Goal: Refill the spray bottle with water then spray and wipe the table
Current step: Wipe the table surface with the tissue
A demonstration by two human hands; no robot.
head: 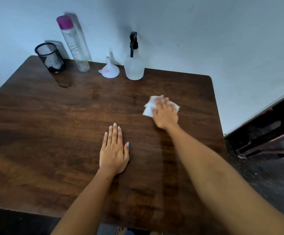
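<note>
1. The right hand lies flat on a white cloth, its fingers spread and pressing the cloth onto the tabletop, near the right edge. The hand is blurred, so I cannot tell the fingers exactly.
2. The left hand rests palm down on the wood near the middle of the tabletop, fingers straight and together, holding nothing.
3. The spray bottle stands upright at the far edge, with its black spray head on top.
4. Just to its left, a white funnel stands with the wide end down.
5. Further left at the far edge stands a tall clear bottle with a purple cap, and a black mesh cup is at the far left corner.
</note>
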